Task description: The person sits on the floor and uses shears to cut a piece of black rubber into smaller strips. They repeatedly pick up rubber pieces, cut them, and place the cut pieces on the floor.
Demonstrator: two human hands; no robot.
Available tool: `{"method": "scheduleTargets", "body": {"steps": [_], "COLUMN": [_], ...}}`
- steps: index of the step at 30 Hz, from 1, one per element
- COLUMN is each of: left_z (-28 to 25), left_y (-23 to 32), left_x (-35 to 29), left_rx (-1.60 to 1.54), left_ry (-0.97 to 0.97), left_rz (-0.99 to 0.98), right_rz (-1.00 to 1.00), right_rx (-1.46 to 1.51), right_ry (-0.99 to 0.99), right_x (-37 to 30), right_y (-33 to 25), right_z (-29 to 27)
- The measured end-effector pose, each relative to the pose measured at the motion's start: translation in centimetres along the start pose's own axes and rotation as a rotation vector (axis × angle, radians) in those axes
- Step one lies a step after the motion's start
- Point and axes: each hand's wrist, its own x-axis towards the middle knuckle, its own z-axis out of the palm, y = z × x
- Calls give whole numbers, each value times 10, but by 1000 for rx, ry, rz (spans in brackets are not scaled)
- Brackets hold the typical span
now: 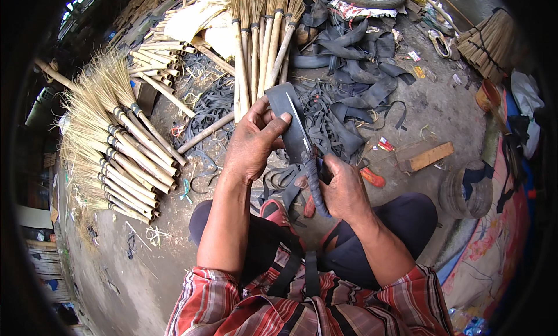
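Observation:
A broad, dark-bladed knife (293,124) is held up in front of me, its bright edge along the right side of the blade. My left hand (260,136) pinches the blade near its far end, thumb lying on the flat face. Around the handle, which is wrapped in dark strip, my right hand (346,188) is closed at the near end. Beneath and beyond the knife are thin black rubber strips (331,118). Larger black rubber pieces (356,68) are heaped farther off to the right.
Finished-looking straw brooms (131,141) lie in a row at left, and more brooms (270,36) lean at the far middle. Cut bamboo sticks (157,60) are stacked behind. At right are a wooden block (431,156), a clear round container (465,193) and a straw bundle (485,44).

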Motion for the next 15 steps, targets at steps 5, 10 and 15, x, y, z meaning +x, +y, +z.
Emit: {"method": "scheduleTargets", "body": {"steps": [5, 10, 15], "left_z": [0, 6, 9], "left_y": [-3, -8, -8], "left_x": [-3, -3, -3], "left_rx": [53, 58, 59], "left_ry": [-48, -127, -109], "left_rz": [52, 47, 49], "right_rz": [-70, -186, -84], "right_rx": [-147, -140, -99], "right_ry": [51, 212, 132], "right_x": [5, 7, 3], "right_y": [-1, 3, 6], "right_z": [-2, 1, -3]}}
